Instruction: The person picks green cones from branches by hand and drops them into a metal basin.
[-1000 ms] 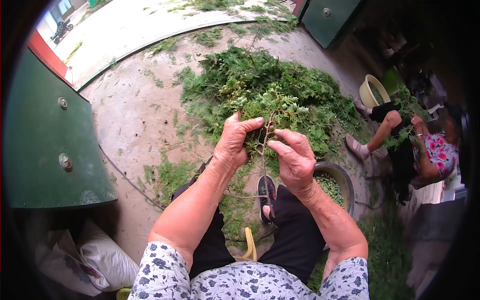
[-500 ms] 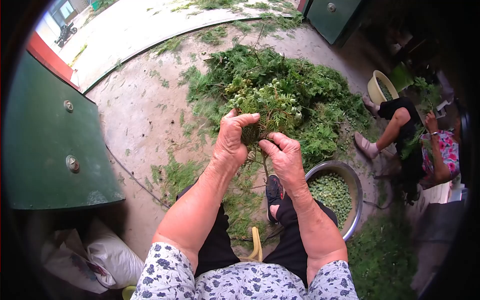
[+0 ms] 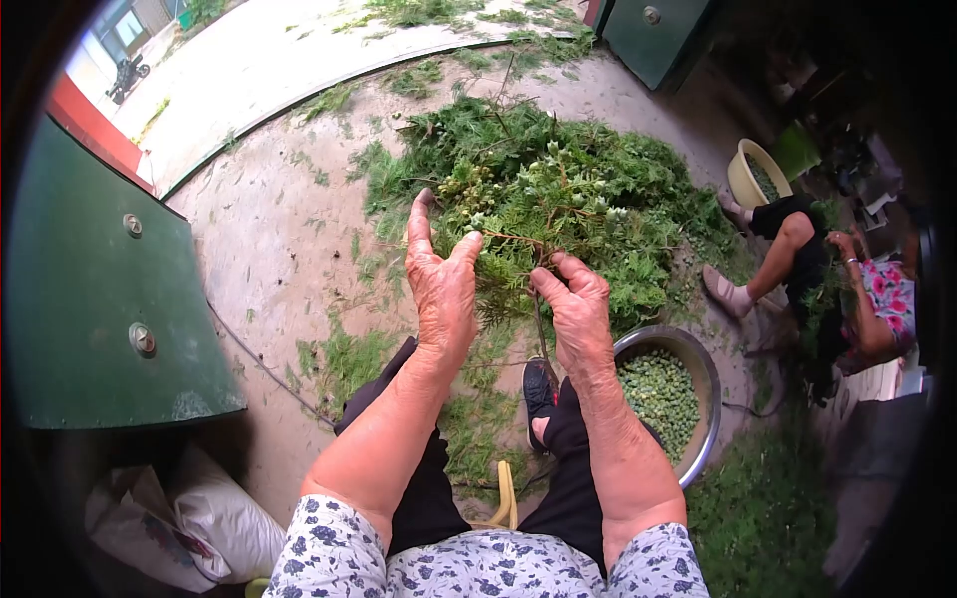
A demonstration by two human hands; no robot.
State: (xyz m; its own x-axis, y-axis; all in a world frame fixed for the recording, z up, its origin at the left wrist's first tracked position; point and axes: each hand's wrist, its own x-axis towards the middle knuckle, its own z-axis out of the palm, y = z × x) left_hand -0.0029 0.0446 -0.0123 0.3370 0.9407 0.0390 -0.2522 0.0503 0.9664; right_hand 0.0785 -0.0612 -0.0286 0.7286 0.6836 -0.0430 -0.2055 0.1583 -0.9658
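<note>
My right hand (image 3: 578, 314) pinches the brown stem of a leafy green branch (image 3: 541, 261) bearing pale green cones. Beside the branch's left side, my left hand (image 3: 441, 284) has its thumb and forefinger spread, with no object visible between them. Beyond both hands lies a large heap of green cuttings (image 3: 618, 169) on the floor. A metal basin (image 3: 710, 384) stands to the right of my right forearm, with many small green cones (image 3: 658, 399) inside.
At the right, a seated person (image 3: 877, 299) holds greenery near a cream basin (image 3: 739, 179). Green metal door panels (image 3: 110, 299) stand at left and upper right. White sacks (image 3: 219, 518) lie lower left. A cable (image 3: 259, 359) crosses the floor (image 3: 269, 249).
My left hand has moved away from the branch and its fingers have opened. My right hand has closed on the stem. The co-worker's hand and greenery have shifted.
</note>
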